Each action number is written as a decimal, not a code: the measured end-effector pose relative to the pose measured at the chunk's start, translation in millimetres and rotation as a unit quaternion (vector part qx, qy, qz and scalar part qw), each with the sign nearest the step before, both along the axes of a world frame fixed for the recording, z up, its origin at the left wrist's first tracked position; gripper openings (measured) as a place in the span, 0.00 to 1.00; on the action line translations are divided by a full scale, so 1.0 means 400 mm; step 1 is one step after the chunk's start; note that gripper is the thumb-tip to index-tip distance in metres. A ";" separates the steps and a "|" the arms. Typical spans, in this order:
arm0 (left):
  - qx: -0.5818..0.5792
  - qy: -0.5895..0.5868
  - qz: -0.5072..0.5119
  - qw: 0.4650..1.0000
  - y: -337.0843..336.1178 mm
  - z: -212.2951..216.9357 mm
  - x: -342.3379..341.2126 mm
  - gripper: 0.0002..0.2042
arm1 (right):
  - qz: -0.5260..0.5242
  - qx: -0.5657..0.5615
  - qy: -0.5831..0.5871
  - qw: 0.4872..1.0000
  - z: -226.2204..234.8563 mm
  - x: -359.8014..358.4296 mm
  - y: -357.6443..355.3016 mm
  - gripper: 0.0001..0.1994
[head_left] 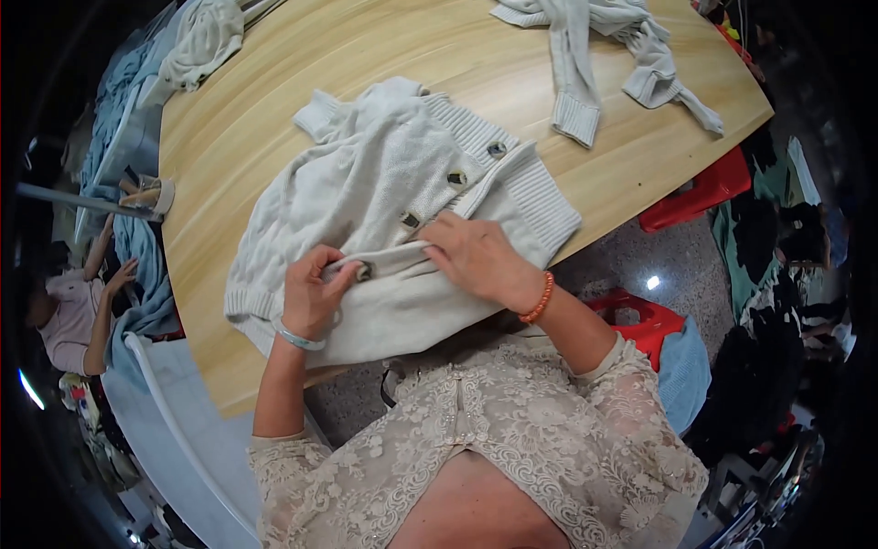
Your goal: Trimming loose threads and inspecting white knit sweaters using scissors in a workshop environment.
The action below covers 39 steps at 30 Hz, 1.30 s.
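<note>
A cream knitted cardigan (357, 174) lies spread on the table in front of me, its ribbed edge (540, 197) reaching the table's near right side. Several dark buttons run along its front band, among them one button (456, 177) near the middle. With thumb and fingers, my left hand (313, 291) pinches the band right beside the lowest visible button (364, 272). My right hand (480, 261) grips the folded band farther right, its fingertips partly hidden in the knit. Part of the cardigan hangs over the near edge towards my lap.
The wooden table (247, 156) also bears another pale knit garment (574, 91) at the far right. A bundled pale garment (206, 41) sits at the far left. Red stools (700, 192) stand at the right. On the left, a person (78, 316) is beside blue cloth (137, 265).
</note>
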<state>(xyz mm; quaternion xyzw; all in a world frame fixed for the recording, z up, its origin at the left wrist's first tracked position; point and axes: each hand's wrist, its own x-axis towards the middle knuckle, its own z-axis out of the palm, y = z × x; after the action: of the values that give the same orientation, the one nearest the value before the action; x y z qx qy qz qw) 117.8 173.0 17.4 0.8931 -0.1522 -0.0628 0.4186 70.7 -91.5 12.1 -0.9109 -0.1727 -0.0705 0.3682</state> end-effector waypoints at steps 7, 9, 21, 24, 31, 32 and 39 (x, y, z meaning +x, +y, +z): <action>0.040 -0.214 -0.096 0.971 -0.154 0.056 0.013 0.09 | -0.009 -0.039 -0.008 0.999 -0.011 0.006 0.010 0.08; 0.006 -0.173 -0.120 0.978 -0.214 0.041 0.029 0.10 | -0.014 -0.014 -0.009 1.000 -0.012 0.005 0.017 0.08; -0.206 0.255 -0.051 0.943 -0.230 0.020 0.084 0.05 | -0.058 0.110 -0.022 0.992 -0.036 0.003 0.013 0.15; -0.226 0.299 -0.034 0.926 -0.213 0.022 0.092 0.05 | -0.074 0.125 -0.031 0.989 -0.030 0.000 0.020 0.20; -0.187 0.173 -0.177 0.951 -0.185 0.027 0.048 0.15 | -0.032 0.069 -0.010 0.997 -0.028 -0.008 -0.004 0.21; -0.104 0.082 -0.195 0.972 -0.173 0.025 0.046 0.15 | -0.021 0.058 -0.004 0.998 -0.034 -0.006 -0.003 0.19; -0.116 0.047 -0.146 0.981 -0.163 -0.008 0.013 0.10 | 0.028 0.039 -0.017 0.999 -0.028 0.004 -0.013 0.14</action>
<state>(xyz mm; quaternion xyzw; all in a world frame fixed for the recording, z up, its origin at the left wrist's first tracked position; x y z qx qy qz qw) 123.0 107.8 14.1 0.8029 -0.2672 -0.1473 0.5121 72.2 -96.5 1.0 -0.8891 -0.2016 -0.0827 0.4026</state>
